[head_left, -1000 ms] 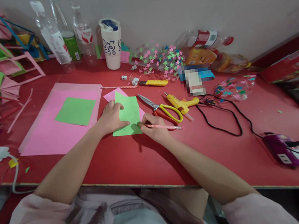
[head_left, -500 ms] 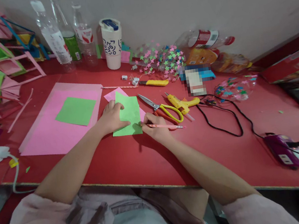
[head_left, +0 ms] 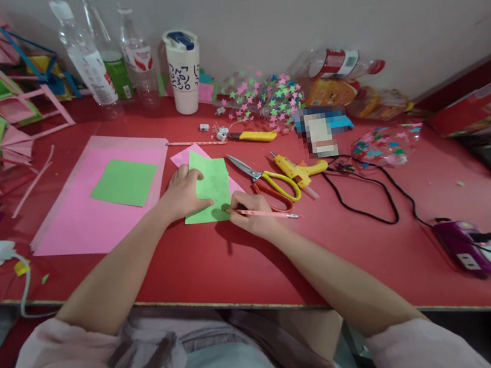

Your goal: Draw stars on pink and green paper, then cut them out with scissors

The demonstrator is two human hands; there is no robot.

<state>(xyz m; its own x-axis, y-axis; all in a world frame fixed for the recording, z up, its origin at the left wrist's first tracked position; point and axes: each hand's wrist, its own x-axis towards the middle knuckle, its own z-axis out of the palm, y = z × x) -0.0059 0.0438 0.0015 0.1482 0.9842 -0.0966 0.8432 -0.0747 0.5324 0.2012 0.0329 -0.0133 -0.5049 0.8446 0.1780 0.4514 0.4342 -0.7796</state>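
Note:
A green sheet of paper (head_left: pixel 212 182) lies on the red table before me, over a pink piece (head_left: pixel 185 156) that sticks out at its edges. My left hand (head_left: pixel 185 193) rests on the green sheet's left side, thumb and fingers apart, pressing it flat. In my right hand (head_left: pixel 252 212) is a pink pencil (head_left: pixel 272 212), its tip end at the sheet's lower right corner. Close to that hand lie scissors (head_left: pixel 268 182) with one yellow and one red handle. Whether any mark shows on the paper I cannot make out.
Large pink sheets (head_left: pixel 73 226) with a green square (head_left: pixel 125 182) on top lie at left. A yellow glue gun (head_left: pixel 301 170), a yellow utility knife (head_left: pixel 252 137) and another pencil (head_left: pixel 196 143) lie beyond. Bottles and a white cup (head_left: pixel 185 76) stand along the wall; a black cord (head_left: pixel 363 213) runs right.
My right hand and the pencil have shifted slightly left and down along the lower right corner of the green sheet. My left hand has stayed in place.

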